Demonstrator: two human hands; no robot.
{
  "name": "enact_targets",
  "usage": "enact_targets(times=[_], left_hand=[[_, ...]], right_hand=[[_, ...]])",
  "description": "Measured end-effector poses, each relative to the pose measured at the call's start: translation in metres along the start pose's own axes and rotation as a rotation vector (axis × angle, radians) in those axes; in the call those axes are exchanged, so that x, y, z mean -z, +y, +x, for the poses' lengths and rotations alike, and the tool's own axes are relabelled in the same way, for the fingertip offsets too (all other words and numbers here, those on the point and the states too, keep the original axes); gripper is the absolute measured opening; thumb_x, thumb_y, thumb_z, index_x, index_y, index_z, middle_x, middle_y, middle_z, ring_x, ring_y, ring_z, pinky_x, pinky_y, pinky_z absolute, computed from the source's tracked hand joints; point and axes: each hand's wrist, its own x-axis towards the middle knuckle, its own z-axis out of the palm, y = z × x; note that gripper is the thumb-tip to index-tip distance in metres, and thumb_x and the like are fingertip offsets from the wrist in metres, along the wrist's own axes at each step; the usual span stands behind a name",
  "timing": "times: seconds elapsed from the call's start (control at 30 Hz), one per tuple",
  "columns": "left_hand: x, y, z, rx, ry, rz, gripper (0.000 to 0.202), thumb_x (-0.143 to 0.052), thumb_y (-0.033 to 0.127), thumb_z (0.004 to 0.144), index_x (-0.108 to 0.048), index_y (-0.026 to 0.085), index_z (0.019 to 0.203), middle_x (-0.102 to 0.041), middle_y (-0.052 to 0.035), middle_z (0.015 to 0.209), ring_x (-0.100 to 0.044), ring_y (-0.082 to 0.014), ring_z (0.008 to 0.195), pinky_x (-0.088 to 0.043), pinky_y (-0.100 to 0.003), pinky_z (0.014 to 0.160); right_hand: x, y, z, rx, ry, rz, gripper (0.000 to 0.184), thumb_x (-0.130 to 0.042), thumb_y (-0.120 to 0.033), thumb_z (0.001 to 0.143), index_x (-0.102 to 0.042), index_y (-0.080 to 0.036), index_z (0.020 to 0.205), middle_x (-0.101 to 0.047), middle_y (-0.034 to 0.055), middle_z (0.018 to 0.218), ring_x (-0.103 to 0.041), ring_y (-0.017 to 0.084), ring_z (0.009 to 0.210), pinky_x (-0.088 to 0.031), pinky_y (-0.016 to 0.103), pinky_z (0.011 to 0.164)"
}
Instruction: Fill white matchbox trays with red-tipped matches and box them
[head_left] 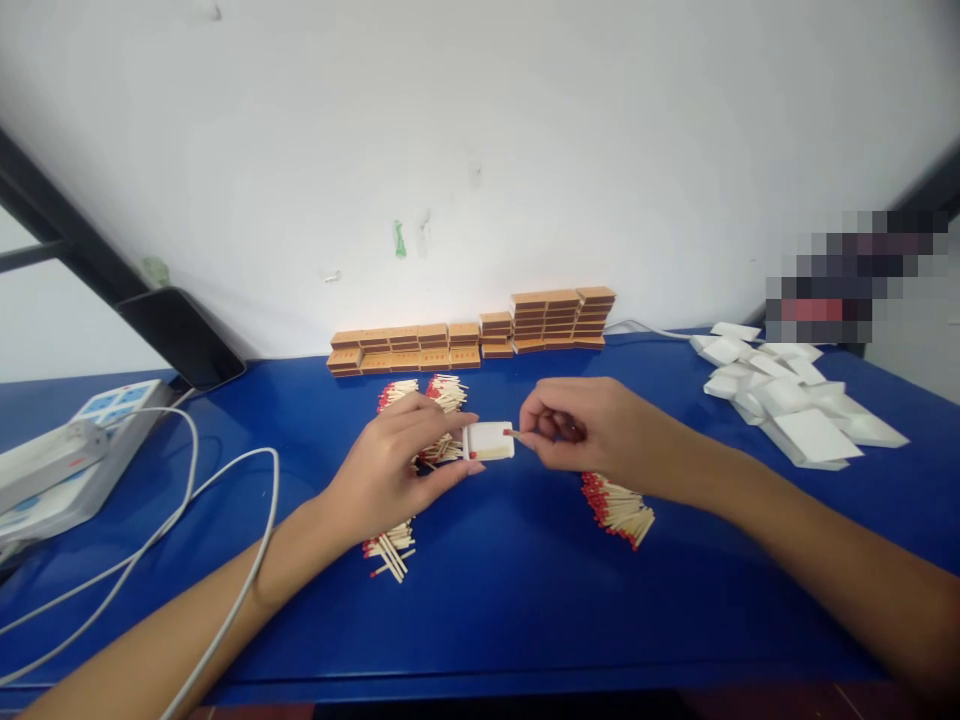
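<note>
Between thumb and fingers, my left hand [397,455] grips a small white matchbox tray [489,437] by its left end. A few matches lie along the tray's near side. At the tray's right end, my right hand [577,425] pinches a match [511,433], its red head pointing left over the rim. Piles of red-headed matches [448,390] lie behind and under my left hand, with more matches [390,552] in front of it. Another match pile [619,510] sits just below my right hand.
Orange-brown matchboxes [420,347] are stacked along the wall. White paper trays [795,390] are heaped on the blue table [510,600] at right. A power strip [82,470], a white cable [274,480] crossing my left forearm and a dark phone-like slab [184,335] are at left.
</note>
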Motion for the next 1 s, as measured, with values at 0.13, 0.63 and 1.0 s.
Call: enact_targets(times=[0.13, 0.63, 1.0], left_hand=[[-0.002, 0.005, 0.002, -0.020, -0.002, -0.013, 0.041, -0.082, 0.031, 0.092, -0.071, 0.016, 0.129, -0.077, -0.0071, 0.090, -0.067, -0.0236, 0.090, -0.059, -0.041, 0.084], [-0.002, 0.005, 0.000, 0.003, -0.007, -0.023, 0.041, -0.082, 0.030, 0.091, -0.073, 0.014, 0.128, -0.078, -0.0087, 0.092, -0.068, -0.0243, 0.093, -0.059, -0.040, 0.086], [0.005, -0.006, -0.002, 0.007, 0.032, 0.064, 0.040, -0.079, 0.035, 0.094, -0.073, 0.017, 0.129, -0.074, -0.0062, 0.084, -0.066, -0.0241, 0.088, -0.058, -0.040, 0.079]], right_hand=[[-0.013, -0.004, -0.002, 0.132, 0.104, -0.089, 0.004, -0.062, -0.020, 0.092, -0.065, -0.021, 0.090, -0.066, -0.0002, 0.080, -0.057, 0.012, 0.067, -0.042, 0.025, 0.064], [-0.007, 0.002, -0.004, 0.208, 0.127, -0.237, 0.012, -0.057, -0.022, 0.100, -0.068, -0.020, 0.095, -0.065, -0.0003, 0.079, -0.056, 0.012, 0.064, -0.040, 0.026, 0.063], [0.043, 0.070, 0.000, -0.344, -0.312, -0.326, 0.016, -0.068, -0.037, 0.086, -0.072, -0.022, 0.080, -0.073, 0.0031, 0.075, -0.063, 0.018, 0.063, -0.042, 0.030, 0.057]])
